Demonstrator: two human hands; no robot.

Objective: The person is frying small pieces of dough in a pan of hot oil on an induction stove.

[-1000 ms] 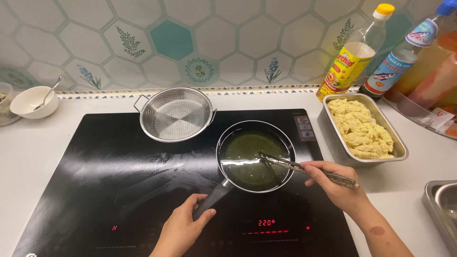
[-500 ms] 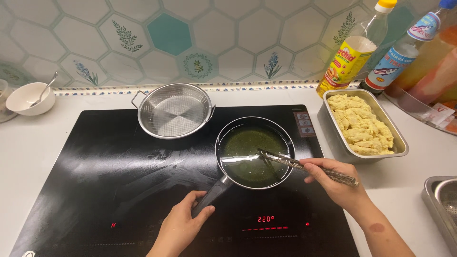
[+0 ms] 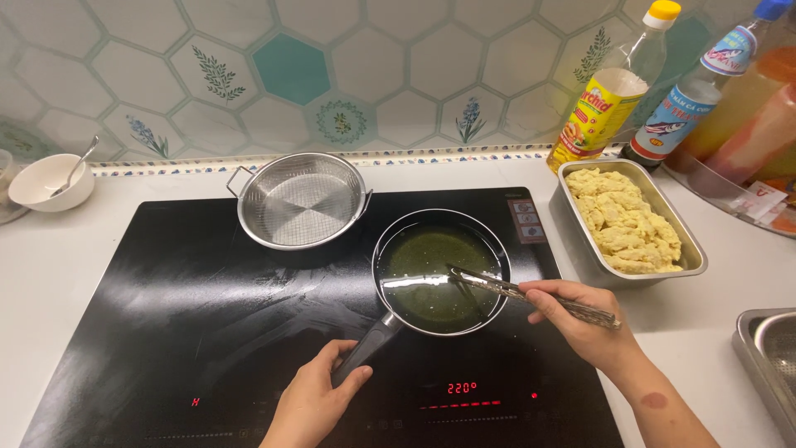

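Note:
A small dark frying pan (image 3: pixel 439 278) with greenish oil sits on the black induction hob (image 3: pixel 166 332). My left hand (image 3: pixel 319 398) grips the pan's dark handle (image 3: pixel 369 344) at the front. My right hand (image 3: pixel 580 328) holds metal tongs (image 3: pixel 518 290) whose tips reach over the oil near the pan's middle. A metal tray (image 3: pixel 692 249) of pale battered pieces (image 3: pixel 626 220) stands just right of the hob.
A round steel strainer basket (image 3: pixel 300 199) rests on the hob's back. A white bowl with a spoon (image 3: pixel 51 181) is at far left. Oil and sauce bottles (image 3: pixel 609 91) line the tiled wall at back right. A steel sink (image 3: pixel 771 357) shows at the right edge.
The view has shifted slightly; my hands, pan and tongs keep nearly the same places.

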